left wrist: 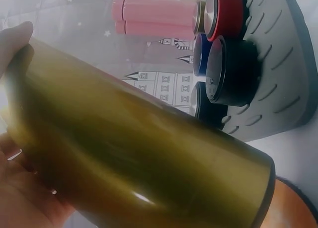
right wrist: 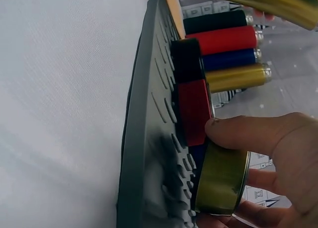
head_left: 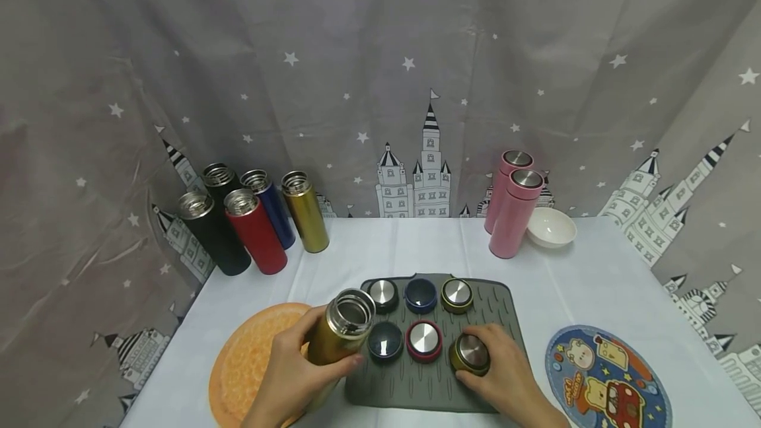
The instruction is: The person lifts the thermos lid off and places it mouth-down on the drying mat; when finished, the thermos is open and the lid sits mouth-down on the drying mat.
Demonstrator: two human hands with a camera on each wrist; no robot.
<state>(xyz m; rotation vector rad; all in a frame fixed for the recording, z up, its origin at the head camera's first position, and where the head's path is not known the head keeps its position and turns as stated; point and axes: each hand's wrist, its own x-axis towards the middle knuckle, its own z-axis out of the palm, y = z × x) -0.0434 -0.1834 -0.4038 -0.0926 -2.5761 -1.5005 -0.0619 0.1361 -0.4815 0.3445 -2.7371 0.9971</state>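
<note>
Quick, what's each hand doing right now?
Left hand: holding an open-topped gold bottle.
Right hand: gripping a gold-sided lid with a silver top.

Can read no word, label, brand or number anywhere. On the round blue placemat (head_left: 608,375), lying at the near right of the desk (head_left: 410,243), can make out orange, letter-like marks (head_left: 573,390) left of a cartoon bear (head_left: 596,392), too small and blurred to read.
</note>
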